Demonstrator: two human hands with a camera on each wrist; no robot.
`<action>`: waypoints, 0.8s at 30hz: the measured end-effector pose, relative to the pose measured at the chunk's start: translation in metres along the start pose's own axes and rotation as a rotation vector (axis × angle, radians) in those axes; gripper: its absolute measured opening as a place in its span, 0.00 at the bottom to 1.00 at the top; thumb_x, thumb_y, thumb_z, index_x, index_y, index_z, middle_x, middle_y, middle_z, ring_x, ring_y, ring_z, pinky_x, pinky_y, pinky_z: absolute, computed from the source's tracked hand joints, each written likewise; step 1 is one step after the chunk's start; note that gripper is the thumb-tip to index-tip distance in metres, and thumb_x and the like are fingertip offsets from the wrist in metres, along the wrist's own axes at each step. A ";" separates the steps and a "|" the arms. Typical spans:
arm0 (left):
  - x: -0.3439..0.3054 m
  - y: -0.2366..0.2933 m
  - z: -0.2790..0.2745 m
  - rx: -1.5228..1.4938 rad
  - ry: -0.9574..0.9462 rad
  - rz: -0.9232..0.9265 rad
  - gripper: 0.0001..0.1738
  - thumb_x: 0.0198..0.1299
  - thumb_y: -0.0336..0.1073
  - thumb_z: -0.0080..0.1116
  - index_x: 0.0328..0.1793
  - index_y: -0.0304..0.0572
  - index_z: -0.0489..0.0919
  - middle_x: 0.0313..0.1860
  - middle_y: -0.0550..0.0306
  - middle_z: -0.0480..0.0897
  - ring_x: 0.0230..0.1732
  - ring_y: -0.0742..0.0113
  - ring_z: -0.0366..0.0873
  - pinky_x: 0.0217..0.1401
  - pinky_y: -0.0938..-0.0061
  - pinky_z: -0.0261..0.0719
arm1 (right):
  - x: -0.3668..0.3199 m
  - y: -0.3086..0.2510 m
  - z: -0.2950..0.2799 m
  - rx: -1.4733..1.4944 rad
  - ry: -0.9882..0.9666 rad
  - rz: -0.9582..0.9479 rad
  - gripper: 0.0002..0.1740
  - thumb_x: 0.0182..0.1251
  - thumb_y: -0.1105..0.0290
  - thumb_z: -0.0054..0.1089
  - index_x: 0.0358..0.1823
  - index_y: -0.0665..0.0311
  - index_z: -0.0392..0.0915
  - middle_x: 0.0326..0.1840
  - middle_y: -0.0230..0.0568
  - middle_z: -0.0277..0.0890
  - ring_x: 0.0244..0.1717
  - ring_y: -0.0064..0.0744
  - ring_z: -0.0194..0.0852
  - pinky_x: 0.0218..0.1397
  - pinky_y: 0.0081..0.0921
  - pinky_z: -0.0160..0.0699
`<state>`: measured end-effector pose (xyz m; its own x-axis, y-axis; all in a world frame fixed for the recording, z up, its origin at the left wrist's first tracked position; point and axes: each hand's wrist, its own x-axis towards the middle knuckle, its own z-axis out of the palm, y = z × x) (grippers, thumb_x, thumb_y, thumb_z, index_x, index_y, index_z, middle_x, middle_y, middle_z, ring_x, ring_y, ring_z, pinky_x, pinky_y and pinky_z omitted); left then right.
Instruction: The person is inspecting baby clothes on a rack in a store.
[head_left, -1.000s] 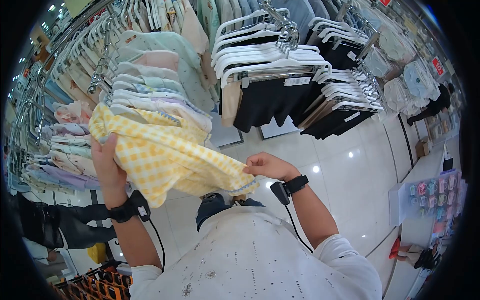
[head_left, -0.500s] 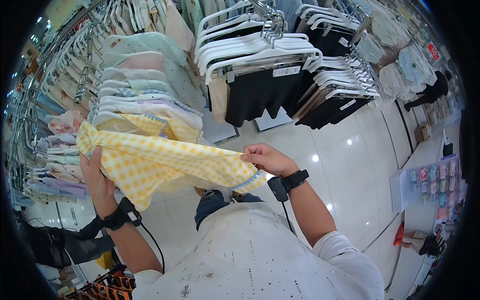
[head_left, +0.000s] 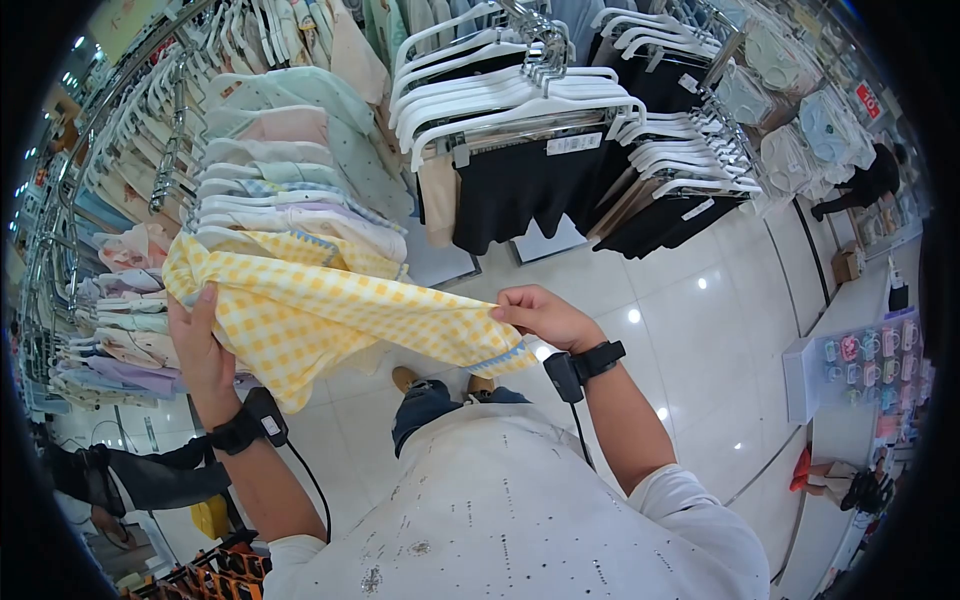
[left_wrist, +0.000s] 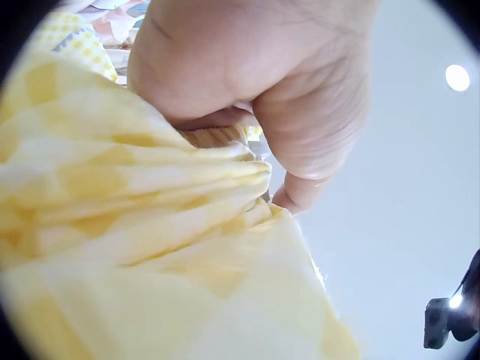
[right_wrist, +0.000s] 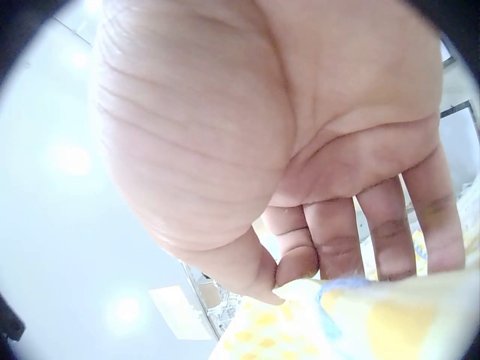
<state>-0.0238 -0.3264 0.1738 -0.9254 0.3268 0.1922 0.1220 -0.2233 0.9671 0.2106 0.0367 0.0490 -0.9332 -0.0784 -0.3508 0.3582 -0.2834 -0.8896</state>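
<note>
A yellow-and-white checked garment (head_left: 330, 310) is stretched sideways between both hands, with blue zigzag trim along its right end. My left hand (head_left: 203, 345) grips its left end, where the cloth bunches into gathers (left_wrist: 217, 161) in the left wrist view; some fingers are hidden behind it. My right hand (head_left: 548, 318) pinches the edge near the trim between thumb and forefinger. The right wrist view shows the other fingers of that hand (right_wrist: 337, 240) spread beside the pinch. Behind the garment, a matching checked top (head_left: 345, 258) with blue trim hangs on a white hanger.
Pastel tops (head_left: 290, 150) hang on a rail at the left. Black shorts (head_left: 525, 190) hang from white hangers ahead. A shelf of small packaged items (head_left: 870, 365) stands at the right. Another person's legs (head_left: 160, 480) show at lower left, above an orange-and-black rack (head_left: 215, 580).
Compared with one second ago, the garment is pulled straighter and its right end has shifted slightly right with my right hand. The head view has shifted a little. Both hands keep their hold.
</note>
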 end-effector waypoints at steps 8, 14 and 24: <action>0.002 0.001 0.008 0.056 -0.035 0.007 0.34 0.69 0.30 0.61 0.78 0.34 0.60 0.66 0.49 0.76 0.62 0.61 0.79 0.63 0.67 0.80 | -0.003 0.005 -0.009 -0.012 0.047 0.013 0.15 0.76 0.58 0.60 0.31 0.57 0.76 0.29 0.18 0.73 0.31 0.10 0.67 0.40 0.16 0.70; 0.006 -0.012 -0.004 0.069 -0.001 0.037 0.31 0.71 0.34 0.61 0.76 0.35 0.63 0.66 0.50 0.76 0.63 0.61 0.79 0.63 0.67 0.81 | -0.004 0.011 -0.024 -0.006 0.209 0.035 0.12 0.74 0.62 0.60 0.31 0.58 0.78 0.27 0.20 0.72 0.30 0.12 0.66 0.38 0.16 0.69; -0.003 -0.008 0.033 -0.168 0.032 -0.136 0.25 0.79 0.42 0.47 0.74 0.35 0.66 0.66 0.52 0.77 0.62 0.65 0.79 0.64 0.67 0.81 | -0.005 0.024 -0.042 -0.265 0.636 0.156 0.11 0.71 0.65 0.54 0.39 0.65 0.80 0.36 0.38 0.84 0.37 0.27 0.83 0.40 0.25 0.83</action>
<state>-0.0105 -0.2949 0.1713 -0.9405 0.3355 0.0538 -0.0637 -0.3296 0.9420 0.2251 0.0705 0.0167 -0.7010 0.4971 -0.5113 0.5573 -0.0655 -0.8277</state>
